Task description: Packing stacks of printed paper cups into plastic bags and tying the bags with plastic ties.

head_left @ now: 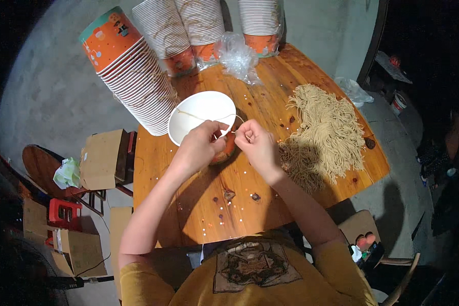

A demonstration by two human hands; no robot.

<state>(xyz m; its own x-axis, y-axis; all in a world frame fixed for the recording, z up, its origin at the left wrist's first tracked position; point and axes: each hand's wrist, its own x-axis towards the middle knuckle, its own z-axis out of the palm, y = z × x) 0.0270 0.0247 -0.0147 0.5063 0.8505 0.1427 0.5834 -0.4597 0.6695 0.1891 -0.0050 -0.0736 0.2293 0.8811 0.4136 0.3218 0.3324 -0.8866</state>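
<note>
Both hands work over the middle of the wooden tabletop [250,204]. The left hand [198,148] is closed around an orange paper cup [225,149], white interior facing away from the person, and its fingertips pinch a thin tan string [199,116] that runs across the cup's open mouth. The right hand [256,144] is closed, thumb and forefinger pinching the other end of the string just beside the cup rim. A heap of tan strings [327,133] lies near the right edge. Stacks of orange-and-white paper cups [137,76] lean along the far edge, beside a crumpled clear plastic bag [237,57].
</note>
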